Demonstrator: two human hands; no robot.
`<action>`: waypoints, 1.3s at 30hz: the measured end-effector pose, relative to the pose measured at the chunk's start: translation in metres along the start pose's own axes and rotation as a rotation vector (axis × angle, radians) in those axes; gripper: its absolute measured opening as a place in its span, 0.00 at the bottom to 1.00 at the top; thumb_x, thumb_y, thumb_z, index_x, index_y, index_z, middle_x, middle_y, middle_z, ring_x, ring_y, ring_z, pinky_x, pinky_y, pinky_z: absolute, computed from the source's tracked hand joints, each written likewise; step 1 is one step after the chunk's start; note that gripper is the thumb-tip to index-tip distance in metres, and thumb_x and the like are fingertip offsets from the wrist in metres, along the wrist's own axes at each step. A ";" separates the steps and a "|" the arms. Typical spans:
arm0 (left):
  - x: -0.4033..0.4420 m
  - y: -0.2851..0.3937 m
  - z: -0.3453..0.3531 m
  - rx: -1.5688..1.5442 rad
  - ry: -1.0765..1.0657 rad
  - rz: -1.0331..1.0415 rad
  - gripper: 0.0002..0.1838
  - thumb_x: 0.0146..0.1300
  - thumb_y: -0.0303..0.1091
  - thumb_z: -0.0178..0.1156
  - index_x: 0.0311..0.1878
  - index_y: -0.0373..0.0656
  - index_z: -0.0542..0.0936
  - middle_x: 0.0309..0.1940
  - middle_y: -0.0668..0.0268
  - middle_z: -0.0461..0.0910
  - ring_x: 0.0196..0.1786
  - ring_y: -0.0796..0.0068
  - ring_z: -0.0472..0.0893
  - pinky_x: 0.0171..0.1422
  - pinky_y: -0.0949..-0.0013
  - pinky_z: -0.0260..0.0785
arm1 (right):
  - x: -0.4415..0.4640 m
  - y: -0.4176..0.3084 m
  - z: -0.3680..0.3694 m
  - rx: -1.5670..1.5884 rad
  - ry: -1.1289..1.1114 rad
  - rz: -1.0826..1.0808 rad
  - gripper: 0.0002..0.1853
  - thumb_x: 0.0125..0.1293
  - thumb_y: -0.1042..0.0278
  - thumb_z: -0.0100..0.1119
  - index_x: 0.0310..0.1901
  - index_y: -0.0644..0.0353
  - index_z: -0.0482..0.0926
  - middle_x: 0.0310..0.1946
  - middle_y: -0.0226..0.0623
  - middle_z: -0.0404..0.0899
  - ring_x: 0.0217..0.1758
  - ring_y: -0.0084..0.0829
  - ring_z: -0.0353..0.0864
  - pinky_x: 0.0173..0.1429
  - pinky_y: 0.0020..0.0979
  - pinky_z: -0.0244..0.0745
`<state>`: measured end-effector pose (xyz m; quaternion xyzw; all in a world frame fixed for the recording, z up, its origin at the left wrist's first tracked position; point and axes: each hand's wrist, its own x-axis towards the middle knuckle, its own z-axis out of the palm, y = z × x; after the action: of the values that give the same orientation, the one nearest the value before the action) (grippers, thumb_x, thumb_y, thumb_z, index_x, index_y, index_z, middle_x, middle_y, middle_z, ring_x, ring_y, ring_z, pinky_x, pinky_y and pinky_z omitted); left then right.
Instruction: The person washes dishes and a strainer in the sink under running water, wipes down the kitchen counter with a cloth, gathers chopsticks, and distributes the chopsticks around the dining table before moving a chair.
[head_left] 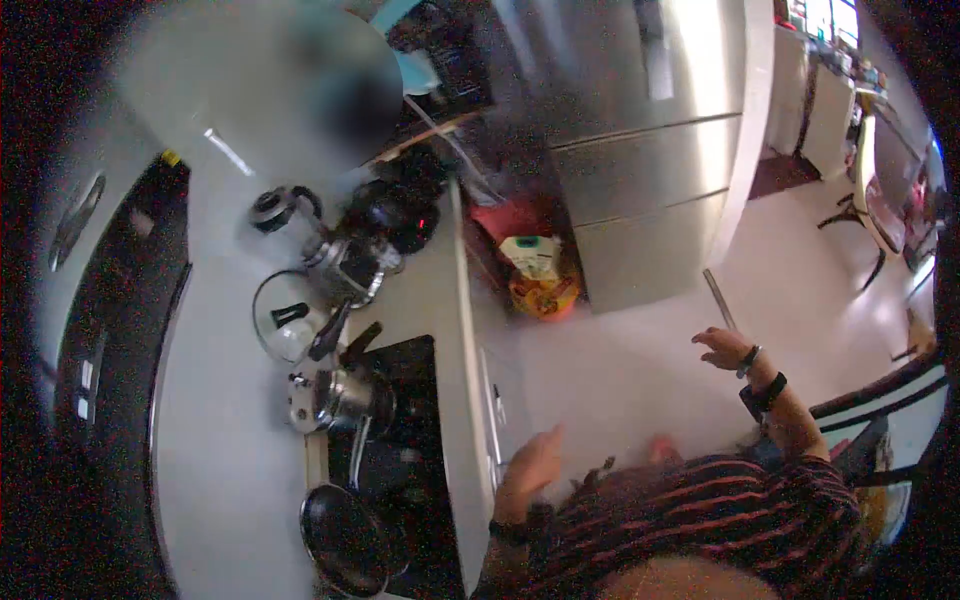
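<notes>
My left hand (535, 464) hovers beside the front edge of the counter, blurred, with its fingers stretched out and nothing visible in it. On its side of the counter is a black cooktop (420, 470) with a frying pan (345, 540) and a steel pot (347, 400). My right hand (724, 348) is held out over the floor, its fingers apart and slightly bent, holding nothing that I can see. Bands circle the right wrist and forearm. Neither hand touches a thing.
Farther back on the counter are a glass lid (288, 316), a glass jug (287, 212) and a black appliance (395, 215) with a red light. A yellow-orange bag (543, 285) stands beside the steel refrigerator (650, 250). A table (880, 185) is at the far right.
</notes>
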<state>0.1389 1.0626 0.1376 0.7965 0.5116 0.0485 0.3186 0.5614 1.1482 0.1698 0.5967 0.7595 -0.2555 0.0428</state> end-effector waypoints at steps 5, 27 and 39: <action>0.112 0.065 -0.050 0.276 -0.187 0.252 0.24 0.58 0.47 0.48 0.56 0.50 0.64 0.40 0.53 0.75 0.46 0.49 0.71 0.50 0.55 0.64 | -0.043 0.056 -0.002 0.249 0.132 0.257 0.21 0.53 0.63 0.55 0.50 0.53 0.69 0.45 0.43 0.71 0.45 0.41 0.72 0.49 0.37 0.67; 0.421 0.164 0.113 0.465 -1.185 1.407 0.19 0.57 0.39 0.49 0.51 0.44 0.68 0.42 0.51 0.73 0.44 0.52 0.73 0.44 0.53 0.65 | -0.081 -0.129 0.191 1.069 0.204 0.973 0.28 0.59 0.51 0.50 0.57 0.58 0.63 0.46 0.47 0.73 0.45 0.46 0.73 0.47 0.43 0.67; 0.281 0.221 0.169 0.770 -1.590 2.014 0.24 0.57 0.36 0.51 0.58 0.47 0.64 0.46 0.51 0.72 0.45 0.50 0.73 0.44 0.53 0.65 | -0.042 -0.279 0.237 1.138 0.790 1.437 0.17 0.54 0.55 0.51 0.43 0.54 0.74 0.38 0.45 0.77 0.41 0.45 0.76 0.42 0.41 0.71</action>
<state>0.5128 1.1625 0.0574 0.6740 -0.6360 -0.3592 0.1103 0.2575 0.9627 0.0742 0.8884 -0.0576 -0.2779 -0.3609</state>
